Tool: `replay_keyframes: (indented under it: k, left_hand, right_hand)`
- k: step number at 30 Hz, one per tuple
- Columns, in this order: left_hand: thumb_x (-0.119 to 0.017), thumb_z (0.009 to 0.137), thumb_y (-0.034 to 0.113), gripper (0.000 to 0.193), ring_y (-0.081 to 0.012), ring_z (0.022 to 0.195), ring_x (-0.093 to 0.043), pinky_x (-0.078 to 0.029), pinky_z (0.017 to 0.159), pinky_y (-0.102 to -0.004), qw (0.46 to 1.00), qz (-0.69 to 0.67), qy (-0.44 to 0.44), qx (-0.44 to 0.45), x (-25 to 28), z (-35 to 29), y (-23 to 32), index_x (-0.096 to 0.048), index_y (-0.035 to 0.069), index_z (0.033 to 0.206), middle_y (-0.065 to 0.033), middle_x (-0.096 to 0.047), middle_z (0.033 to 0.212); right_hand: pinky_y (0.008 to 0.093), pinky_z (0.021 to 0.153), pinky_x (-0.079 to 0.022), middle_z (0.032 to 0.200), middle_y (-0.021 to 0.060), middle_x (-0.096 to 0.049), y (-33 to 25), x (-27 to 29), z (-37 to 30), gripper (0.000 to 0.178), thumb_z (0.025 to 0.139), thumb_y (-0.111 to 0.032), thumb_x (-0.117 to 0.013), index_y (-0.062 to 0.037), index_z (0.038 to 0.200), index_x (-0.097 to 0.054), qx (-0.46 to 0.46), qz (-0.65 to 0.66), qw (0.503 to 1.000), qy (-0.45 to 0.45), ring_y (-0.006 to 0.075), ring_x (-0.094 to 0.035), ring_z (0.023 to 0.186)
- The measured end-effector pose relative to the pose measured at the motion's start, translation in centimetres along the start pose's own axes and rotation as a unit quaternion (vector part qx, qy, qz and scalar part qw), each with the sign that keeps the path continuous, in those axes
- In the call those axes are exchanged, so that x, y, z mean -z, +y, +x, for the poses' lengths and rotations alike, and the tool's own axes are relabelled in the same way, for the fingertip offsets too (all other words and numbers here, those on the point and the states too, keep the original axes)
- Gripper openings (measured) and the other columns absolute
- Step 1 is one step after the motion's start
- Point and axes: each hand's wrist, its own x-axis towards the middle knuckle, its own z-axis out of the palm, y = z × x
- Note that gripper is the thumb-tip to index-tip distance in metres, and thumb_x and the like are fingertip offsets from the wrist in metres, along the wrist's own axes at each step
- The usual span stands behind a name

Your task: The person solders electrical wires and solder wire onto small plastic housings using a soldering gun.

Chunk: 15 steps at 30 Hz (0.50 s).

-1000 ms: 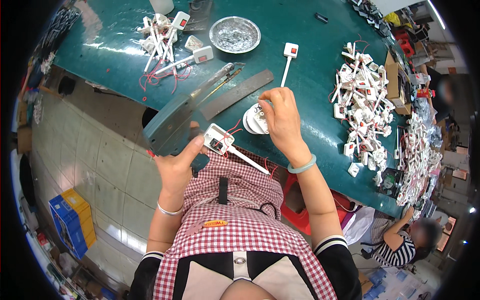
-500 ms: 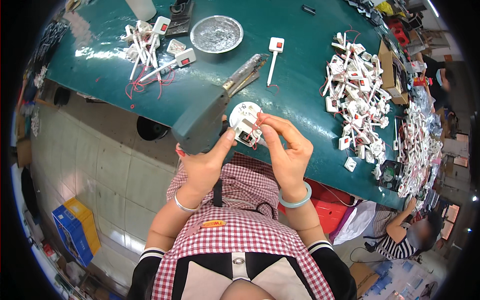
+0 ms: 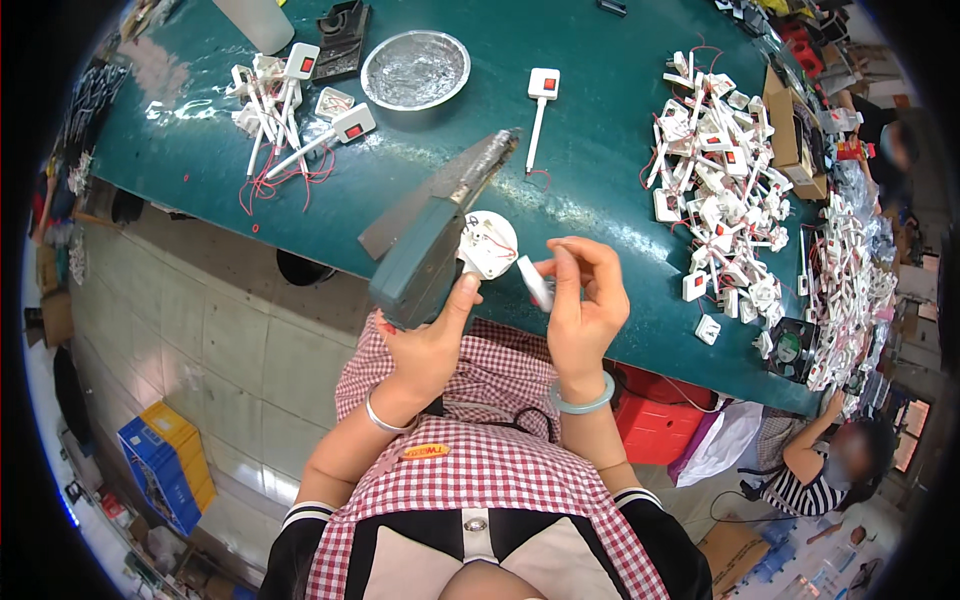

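My left hand [image 3: 432, 335] is closed round a dark green hand tool [image 3: 418, 270] with long metal bars [image 3: 488, 158] pointing away to the upper right. Just past my left thumb is a round white disc [image 3: 490, 248] with thin red wires on its face. I cannot tell whether the thumb holds the disc or it rests on the table. To the right of the disc, my right hand [image 3: 588, 305] pinches a small white switch box [image 3: 536, 283], turned edge-on, with a bit of red low on it. A gap separates the box from the disc.
A stick-handled white switch [image 3: 540, 100] lies beyond the tool. A metal bowl [image 3: 415, 70] and a bundle of switches [image 3: 270, 110] are at the far left. A large heap of switches [image 3: 715, 180] fills the right. Another person [image 3: 815, 470] is at the lower right.
My right hand has drawn the white switch box rightward, away from the disc, uncovering the disc's wired face. The green tool has turned a little and shifted right with my left hand.
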Motion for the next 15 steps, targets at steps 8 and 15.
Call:
replay_keyframes:
  k: [8,15]
  left_hand:
    - [-0.077,0.082,-0.001,0.020,-0.0094,0.078,-0.066,-0.054,0.070,-0.0247,0.993,0.027,-0.070,-0.093,0.8,1.1,1.2,-0.068,-0.001,0.101,-0.0034,-0.071,0.090]
    - [-0.077,0.078,-0.003,0.026,-0.0082,0.079,-0.065,-0.054,0.071,-0.0259,0.987,0.105,-0.065,-0.099,1.0,1.2,1.6,-0.069,-0.001,0.103,-0.0034,-0.072,0.090]
  right_hand:
    - [0.0326,0.063,-0.047,0.082,0.0070,-0.065,-1.7,0.1,0.5,0.014,0.077,0.001,-0.072,-0.0050,0.089,-0.069,0.109,-0.069,0.973,-0.194,0.0239,-0.062,0.071]
    - [0.0313,0.065,-0.052,0.083,0.0098,-0.067,-2.2,0.0,0.3,0.016,0.073,0.009,-0.072,0.0006,0.086,-0.069,0.133,-0.086,0.968,-0.196,0.0219,-0.066,0.075]
